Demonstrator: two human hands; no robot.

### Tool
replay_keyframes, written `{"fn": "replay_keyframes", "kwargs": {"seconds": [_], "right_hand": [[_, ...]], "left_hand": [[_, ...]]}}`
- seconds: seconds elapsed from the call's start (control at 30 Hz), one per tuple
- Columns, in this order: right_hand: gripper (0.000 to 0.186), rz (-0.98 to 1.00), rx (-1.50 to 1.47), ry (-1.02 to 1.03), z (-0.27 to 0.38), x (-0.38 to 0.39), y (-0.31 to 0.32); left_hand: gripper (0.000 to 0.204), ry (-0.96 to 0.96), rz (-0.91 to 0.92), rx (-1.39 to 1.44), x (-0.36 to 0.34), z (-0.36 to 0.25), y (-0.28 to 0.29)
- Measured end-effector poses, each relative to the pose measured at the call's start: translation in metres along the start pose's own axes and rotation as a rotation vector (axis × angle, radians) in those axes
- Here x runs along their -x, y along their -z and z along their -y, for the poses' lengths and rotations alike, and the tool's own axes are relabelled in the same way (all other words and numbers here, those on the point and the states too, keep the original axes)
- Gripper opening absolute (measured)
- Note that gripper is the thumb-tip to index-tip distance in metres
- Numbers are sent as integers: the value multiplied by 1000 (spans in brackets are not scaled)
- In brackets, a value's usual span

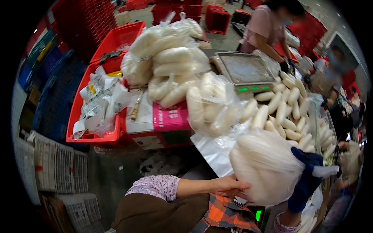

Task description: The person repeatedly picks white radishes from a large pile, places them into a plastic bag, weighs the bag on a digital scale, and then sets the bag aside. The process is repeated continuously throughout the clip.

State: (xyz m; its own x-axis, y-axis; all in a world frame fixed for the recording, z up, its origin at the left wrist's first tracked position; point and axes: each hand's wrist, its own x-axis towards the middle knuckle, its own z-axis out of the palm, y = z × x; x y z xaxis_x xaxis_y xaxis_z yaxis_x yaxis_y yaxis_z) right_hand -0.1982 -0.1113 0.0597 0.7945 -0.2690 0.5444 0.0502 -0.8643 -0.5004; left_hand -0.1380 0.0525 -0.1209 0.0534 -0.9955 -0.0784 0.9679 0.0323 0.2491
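Note:
A clear plastic bag of white radishes point(264, 165) hangs in front of me at the right, bulging and partly see-through. My right hand point(305, 180), in a dark blue glove, is closed round the bag's gathered neck, and a twisted white end of plastic point(325, 171) sticks out past the fingers. On the bag's lower left side, my bare left hand point(234, 185) grips the plastic, fingers partly hidden. Just beyond lies a heap of loose white radishes point(281, 106). Another bag of radishes point(213, 105) rests left of that heap, beside a white plastic sheet point(215, 151).
Several filled bags point(171, 62) are piled farther back, near a weighing scale point(244, 70). A red crate point(72, 128) holds crumpled labels and plastic. A wooden-handled tool point(136, 108) lies beside it. Another person point(268, 29) works across the table. A green-lit display point(258, 214) is below the bag.

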Motion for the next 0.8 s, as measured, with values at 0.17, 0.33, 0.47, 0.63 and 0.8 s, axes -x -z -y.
{"fn": "replay_keyframes", "kwargs": {"seconds": [0.17, 0.33, 0.47, 0.63, 0.8], "right_hand": [[31, 226, -405, 242, 43, -98, -87], [19, 276, -747, 373, 64, -181, -189], [36, 264, -392, 610, 37, -190, -278], [79, 480, -222, 417, 8, -148, -320], [79, 608, -507, 313, 5, -158, -296]], "left_hand": [[53, -566, -81, -169, 27, -60, 35], [37, -870, -250, -160, 31, -180, 56], [29, -647, -527, -293, 50, -219, 51], [21, -701, -742, -593, 72, -223, 81], [25, -625, -741, -611, 84, -238, 90]]}}
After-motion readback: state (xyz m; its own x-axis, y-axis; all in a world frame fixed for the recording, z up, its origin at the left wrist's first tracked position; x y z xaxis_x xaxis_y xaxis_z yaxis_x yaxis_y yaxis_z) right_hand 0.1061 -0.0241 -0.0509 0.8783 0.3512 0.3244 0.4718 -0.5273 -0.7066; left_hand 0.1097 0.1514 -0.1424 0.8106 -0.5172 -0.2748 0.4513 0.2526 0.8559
